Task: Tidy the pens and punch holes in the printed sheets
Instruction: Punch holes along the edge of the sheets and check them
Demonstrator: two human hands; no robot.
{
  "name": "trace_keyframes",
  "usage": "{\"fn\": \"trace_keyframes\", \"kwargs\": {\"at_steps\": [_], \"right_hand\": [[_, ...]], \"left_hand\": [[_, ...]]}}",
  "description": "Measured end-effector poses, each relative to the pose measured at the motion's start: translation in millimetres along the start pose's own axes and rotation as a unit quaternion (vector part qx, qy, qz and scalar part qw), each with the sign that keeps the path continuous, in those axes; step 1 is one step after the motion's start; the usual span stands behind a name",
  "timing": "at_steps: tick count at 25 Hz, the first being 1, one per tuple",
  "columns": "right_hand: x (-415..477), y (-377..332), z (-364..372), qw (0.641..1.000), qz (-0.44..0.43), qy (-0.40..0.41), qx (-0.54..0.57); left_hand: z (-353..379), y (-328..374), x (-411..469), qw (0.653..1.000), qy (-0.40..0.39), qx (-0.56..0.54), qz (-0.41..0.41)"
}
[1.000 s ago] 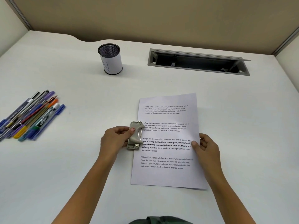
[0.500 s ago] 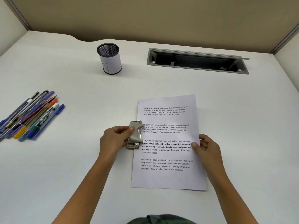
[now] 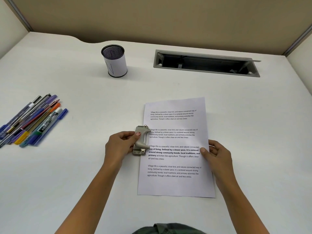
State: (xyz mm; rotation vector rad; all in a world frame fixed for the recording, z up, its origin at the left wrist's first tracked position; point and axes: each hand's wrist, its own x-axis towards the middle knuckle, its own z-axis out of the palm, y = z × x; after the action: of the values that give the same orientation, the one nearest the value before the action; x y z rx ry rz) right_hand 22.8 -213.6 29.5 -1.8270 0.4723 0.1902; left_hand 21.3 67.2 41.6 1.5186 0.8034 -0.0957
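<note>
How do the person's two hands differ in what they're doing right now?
The left hand grips the grey hole punch; the right hand pinches the printed sheet. The left hand sits at the sheet's left edge, the right hand at its right edge. Both have the thumb on top, level with the sheet's middle.

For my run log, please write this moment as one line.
left hand: holds hole punch on left edge of printed sheet | right hand: pinches its right edge | pens: loose on desk
</note>
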Motion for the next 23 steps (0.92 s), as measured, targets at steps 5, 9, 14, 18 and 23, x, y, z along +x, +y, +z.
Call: {"fn": "trace_keyframes", "kwargs": {"at_steps": [5, 9, 14, 18, 23], "right_hand": [[-0.7, -0.7, -0.1, 1.000, -0.002, 0.002, -0.007], [-1.0, -1.4, 2.6, 1.000, -0.004, 0.011, -0.002], [-0.2, -1.1, 6.3, 1.000, -0.006, 0.005, -0.005], [3.8, -0.9, 0.0, 1.000, -0.004, -0.010, -0.004], [1.9, 1.4, 2.3, 1.000, -0.006, -0.010, -0.007]], "left_hand": [[0.9, -0.3, 0.5, 1.000, 0.002, 0.002, 0.001], [0.6, -0.6, 0.8, 1.000, 0.003, 0.003, 0.002], [1.6, -0.3, 0.5, 1.000, 0.006, 0.006, 0.005], [1.8, 0.2, 0.3, 1.000, 0.004, 0.005, 0.004], [1.9, 0.1, 0.9, 1.000, 0.005, 0.001, 0.002]]}}
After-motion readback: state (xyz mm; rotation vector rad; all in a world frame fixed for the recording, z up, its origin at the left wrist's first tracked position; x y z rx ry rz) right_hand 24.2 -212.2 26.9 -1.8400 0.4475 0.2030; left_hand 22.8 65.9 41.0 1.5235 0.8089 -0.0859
